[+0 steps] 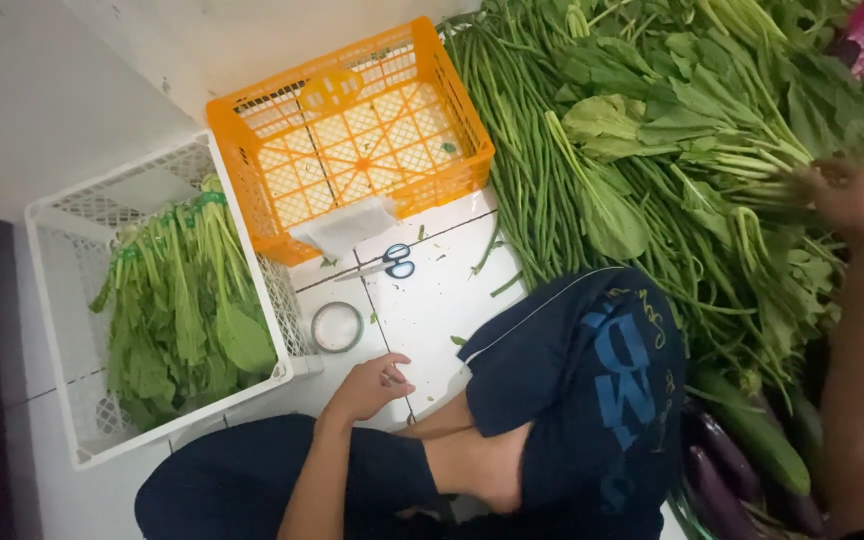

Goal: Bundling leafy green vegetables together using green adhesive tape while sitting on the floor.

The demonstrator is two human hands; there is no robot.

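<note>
Under my right hand (852, 195), closing on stems, lies the heap of loose leafy green vegetables (692, 140); I judge gathering underway. My left hand (372, 385) rests loosely curled, empty, beside the clear tape roll (337, 327).

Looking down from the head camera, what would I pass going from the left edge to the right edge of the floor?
White crate holding bundled leafy greens → orange crate → long green beans → loose leafy greens → right hand reaching into them.
</note>
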